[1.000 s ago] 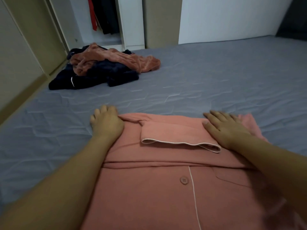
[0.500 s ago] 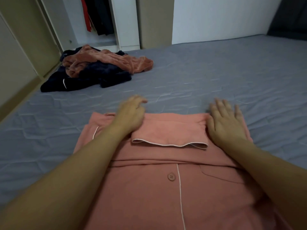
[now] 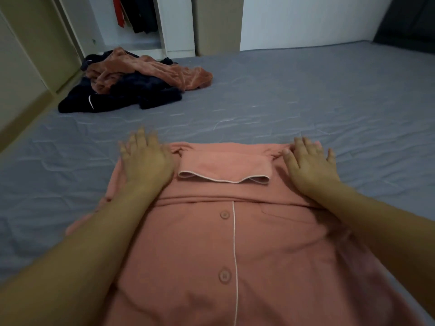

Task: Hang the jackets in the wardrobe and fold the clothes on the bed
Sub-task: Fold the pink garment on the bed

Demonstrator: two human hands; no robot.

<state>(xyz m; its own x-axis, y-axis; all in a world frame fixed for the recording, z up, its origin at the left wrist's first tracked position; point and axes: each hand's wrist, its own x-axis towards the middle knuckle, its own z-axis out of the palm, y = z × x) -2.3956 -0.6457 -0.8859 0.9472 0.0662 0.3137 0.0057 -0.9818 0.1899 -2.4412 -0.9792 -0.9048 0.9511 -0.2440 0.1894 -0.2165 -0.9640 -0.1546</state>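
There was only one camera, worn on the person's head. It looked forward and down across the bed (image 3: 306, 102), from close above its near edge. The pink shirt (image 3: 270, 255) lay right under it and filled the bottom of the view. Both forearms reached in from the bottom corners. Beyond the bed's far left corner, the open wardrobe (image 3: 164, 24) showed at the top. The wide lens bent the edges.

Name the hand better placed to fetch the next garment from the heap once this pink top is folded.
Left. The left hand lies flat on the pink top on the side nearer the heap of clothes, which sits far left on the bed. The right hand would probably cross over.
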